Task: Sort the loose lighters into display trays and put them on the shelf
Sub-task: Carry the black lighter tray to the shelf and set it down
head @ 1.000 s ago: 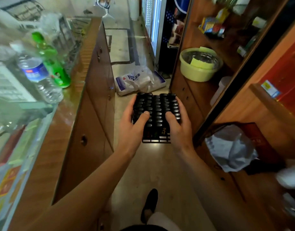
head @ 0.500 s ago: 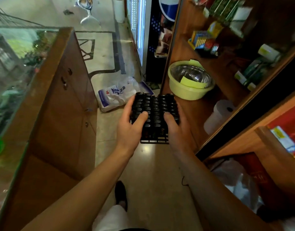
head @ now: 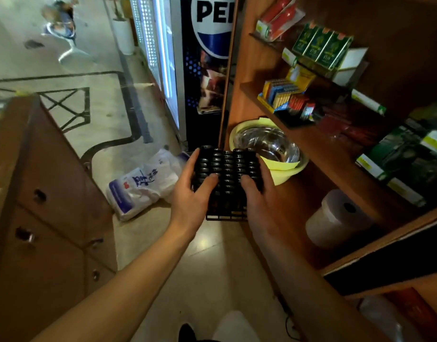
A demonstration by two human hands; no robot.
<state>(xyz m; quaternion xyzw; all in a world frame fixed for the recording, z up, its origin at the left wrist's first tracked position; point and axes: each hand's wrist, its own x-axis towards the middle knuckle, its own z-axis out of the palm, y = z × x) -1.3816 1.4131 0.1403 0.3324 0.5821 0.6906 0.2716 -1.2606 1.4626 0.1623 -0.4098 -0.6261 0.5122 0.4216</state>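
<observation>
A black display tray (head: 227, 169) filled with rows of dark lighters is held level in front of me, above the floor. My left hand (head: 191, 193) grips its left edge with the thumb on top. My right hand (head: 258, 193) grips its right edge the same way. The tray hovers just left of the wooden shelf unit (head: 296, 144), close to a yellow-green basin (head: 286, 171) with a steel bowl (head: 269, 144) inside it on a lower shelf.
A wooden counter with drawers (head: 39, 206) lines the left side. A white and blue bag (head: 143, 186) lies on the floor ahead, before a drinks fridge (head: 205, 70). Shelves hold boxed goods (head: 286, 95) and a paper roll (head: 336, 218).
My view has turned right and lifted toward the shelves; the counter top with its bottles has left the frame. The tray stays gripped in both hands and has come nearer the basin.
</observation>
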